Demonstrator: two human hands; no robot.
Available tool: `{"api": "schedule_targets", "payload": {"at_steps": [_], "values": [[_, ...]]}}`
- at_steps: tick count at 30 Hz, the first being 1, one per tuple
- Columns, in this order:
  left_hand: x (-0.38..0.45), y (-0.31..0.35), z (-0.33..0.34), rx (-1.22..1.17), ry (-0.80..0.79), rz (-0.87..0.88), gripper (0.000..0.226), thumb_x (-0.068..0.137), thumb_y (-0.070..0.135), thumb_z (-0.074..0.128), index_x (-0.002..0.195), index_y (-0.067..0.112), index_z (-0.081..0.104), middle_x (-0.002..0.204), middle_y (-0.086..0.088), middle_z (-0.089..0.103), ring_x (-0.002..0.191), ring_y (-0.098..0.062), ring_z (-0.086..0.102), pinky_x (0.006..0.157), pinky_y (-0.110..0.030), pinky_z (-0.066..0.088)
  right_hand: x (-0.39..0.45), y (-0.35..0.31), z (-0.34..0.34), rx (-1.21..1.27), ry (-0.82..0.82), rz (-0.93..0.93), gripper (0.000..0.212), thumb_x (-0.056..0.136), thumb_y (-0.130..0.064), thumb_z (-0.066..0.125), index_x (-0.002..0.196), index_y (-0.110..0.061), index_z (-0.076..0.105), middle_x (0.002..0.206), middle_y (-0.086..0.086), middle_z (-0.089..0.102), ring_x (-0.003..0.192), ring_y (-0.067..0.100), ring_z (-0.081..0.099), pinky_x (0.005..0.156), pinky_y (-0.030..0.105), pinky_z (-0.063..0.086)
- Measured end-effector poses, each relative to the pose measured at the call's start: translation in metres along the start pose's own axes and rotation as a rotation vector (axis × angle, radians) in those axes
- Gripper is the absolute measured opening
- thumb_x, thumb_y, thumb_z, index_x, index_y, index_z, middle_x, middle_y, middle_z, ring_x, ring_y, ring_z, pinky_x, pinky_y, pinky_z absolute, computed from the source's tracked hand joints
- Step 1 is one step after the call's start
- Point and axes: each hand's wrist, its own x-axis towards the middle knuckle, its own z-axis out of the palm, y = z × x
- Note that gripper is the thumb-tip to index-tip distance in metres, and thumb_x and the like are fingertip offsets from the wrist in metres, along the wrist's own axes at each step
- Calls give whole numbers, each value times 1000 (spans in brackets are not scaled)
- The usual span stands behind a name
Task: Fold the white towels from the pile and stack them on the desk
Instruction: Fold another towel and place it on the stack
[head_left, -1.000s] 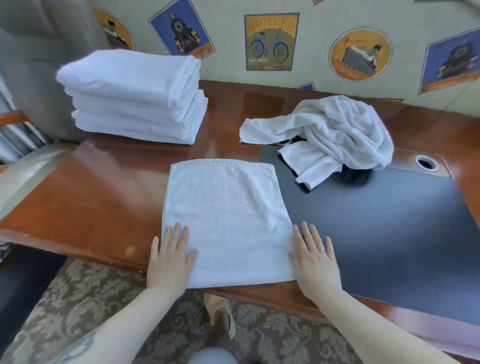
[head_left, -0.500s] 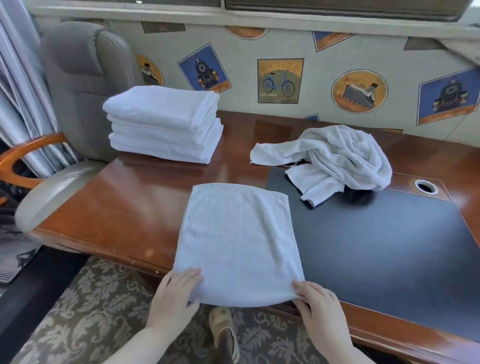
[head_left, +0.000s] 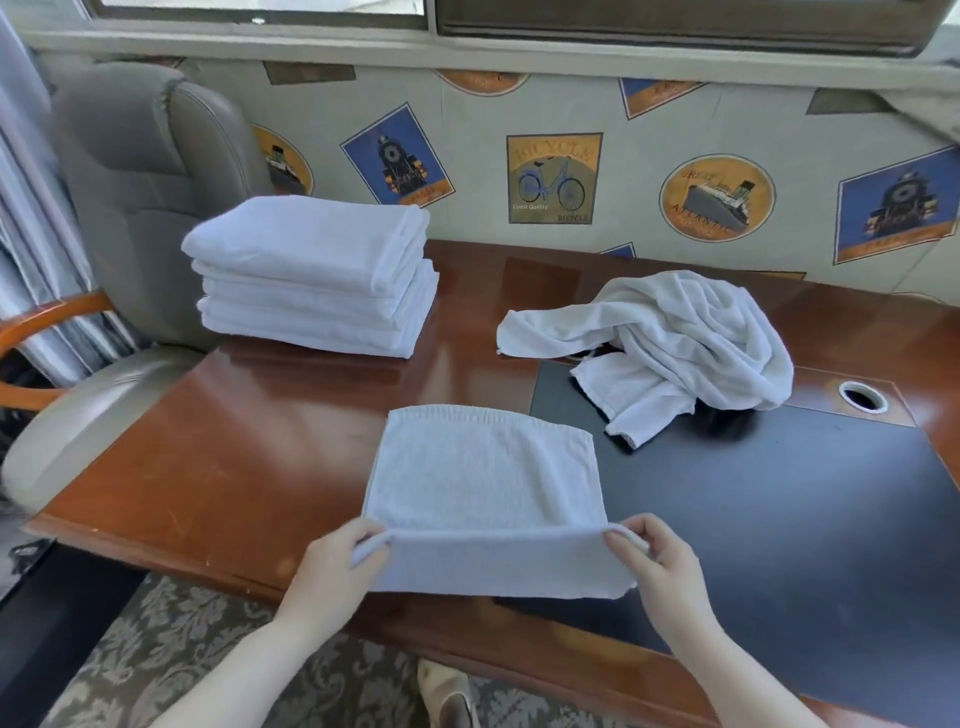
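Towel (head_left: 483, 483) mid-fold on the counter (head_left: 249, 467).
Left hand (head_left: 337, 566) and right hand (head_left: 660, 566) each pinch a near corner, lifted.

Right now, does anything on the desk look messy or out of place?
Only the crumpled pile of unfolded towels at the back right, half on the black desk mat. The folded stack looks tidy.

The bicycle poster (head_left: 554, 178) on the wallpaper is showing "BICYCLE" and "Finest Quality". The round ship emblem (head_left: 717, 197) is reading "GREAT ATLANTIC".
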Motion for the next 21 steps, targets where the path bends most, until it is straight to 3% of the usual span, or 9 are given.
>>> {"api": "schedule_targets", "payload": {"at_steps": [3, 6, 10, 13, 14, 17, 21], "values": [[43, 13, -15, -235, 144, -61, 23, 91, 22, 66, 68, 25, 65, 63, 7, 59, 58, -4, 47, 58, -29, 32, 38, -18, 9, 140, 12, 103, 15, 88, -30, 71, 74, -27, 67, 70, -3, 62, 70, 17, 54, 66, 33, 41], [86, 25, -25, -438, 121, -164, 13, 89, 32, 68, 77, 26, 71, 78, 0, 70, 71, -13, 64, 64, -32, 45, 77, -33, 20, 175, 21, 156, 7, 87, -35, 70, 84, -29, 70, 84, 9, 64, 80, 19, 58, 72, 35, 44], [154, 31, -25, -395, 68, -206, 10, 90, 33, 66, 90, 26, 73, 84, 7, 73, 78, -12, 68, 61, -24, 49, 137, -45, 39, 111, 31, 190, 6, 89, -35, 66, 87, -29, 66, 97, 15, 65, 84, 26, 59, 72, 35, 45], [208, 30, -14, -341, 21, -249, 14, 91, 27, 65, 100, 18, 72, 95, 2, 71, 89, -17, 66, 71, -31, 52, 178, -34, 53, 2, 80, 265, 23, 94, -32, 59, 100, -10, 60, 101, 20, 60, 84, 25, 53, 73, 38, 43], [220, 29, -9, -327, 6, -264, 15, 91, 25, 65, 102, 15, 71, 98, 0, 71, 93, -19, 66, 78, -35, 54, 185, -29, 56, -23, 108, 298, 26, 95, -32, 58, 103, -8, 57, 97, 14, 59, 88, 23, 53, 76, 39, 43], [244, 22, 3, -278, -2, -302, 17, 90, 21, 67, 101, 9, 71, 100, -4, 71, 97, -25, 66, 91, -44, 53, 197, -14, 60, -78, 159, 368, 18, 95, -33, 58, 105, -21, 50, 84, -13, 50, 85, 14, 49, 77, 33, 38], [264, 15, 11, -205, 72, -277, 10, 89, 21, 66, 92, 13, 71, 93, -2, 70, 93, -24, 64, 74, -31, 49, 205, -9, 65, -175, 163, 314, 17, 95, -36, 56, 100, -20, 56, 85, -8, 60, 85, 15, 57, 62, 28, 40]]}}
